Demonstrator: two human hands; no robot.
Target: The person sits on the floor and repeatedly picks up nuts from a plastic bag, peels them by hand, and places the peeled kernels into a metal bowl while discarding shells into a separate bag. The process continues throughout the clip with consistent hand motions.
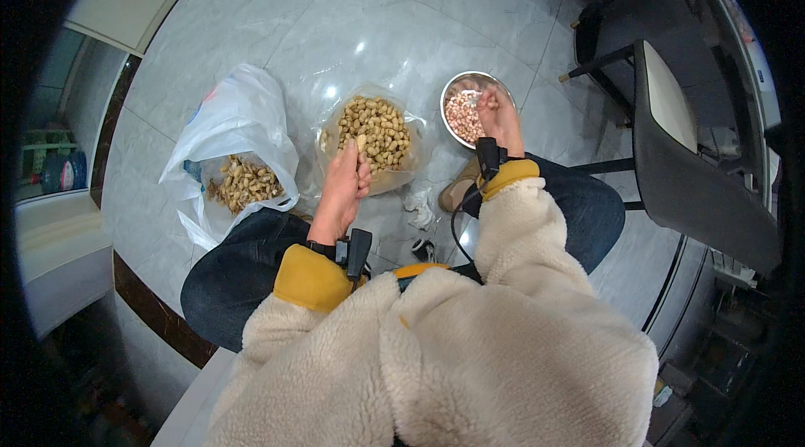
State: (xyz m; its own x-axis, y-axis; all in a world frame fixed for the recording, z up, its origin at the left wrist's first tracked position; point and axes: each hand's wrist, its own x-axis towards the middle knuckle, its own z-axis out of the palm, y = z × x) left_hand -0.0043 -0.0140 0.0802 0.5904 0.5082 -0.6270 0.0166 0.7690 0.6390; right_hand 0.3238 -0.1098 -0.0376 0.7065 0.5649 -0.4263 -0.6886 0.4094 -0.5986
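Observation:
My left hand (344,192) holds a peanut shell piece (361,143) at its thumb and fingertips, over the near edge of a clear plastic bag (390,181) full of unshelled peanuts (372,126). My right hand (500,117) is over the right side of a steel bowl (448,127), its fingers curled; whether anything is between them cannot be told. Shelled pinkish peanut kernels (462,115) lie in the bowl. On the left, a white plastic bag (242,107) lies with its mouth towards me, and broken peanut shells (246,186) are inside it.
A crumpled white tissue (419,208) and a small black-and-white object (423,250) lie on the tiled floor between my feet. A dark chair (685,195) stands at the right, beside my knee. Cabinets (135,0) line the upper left. A black cable hangs from my right wrist.

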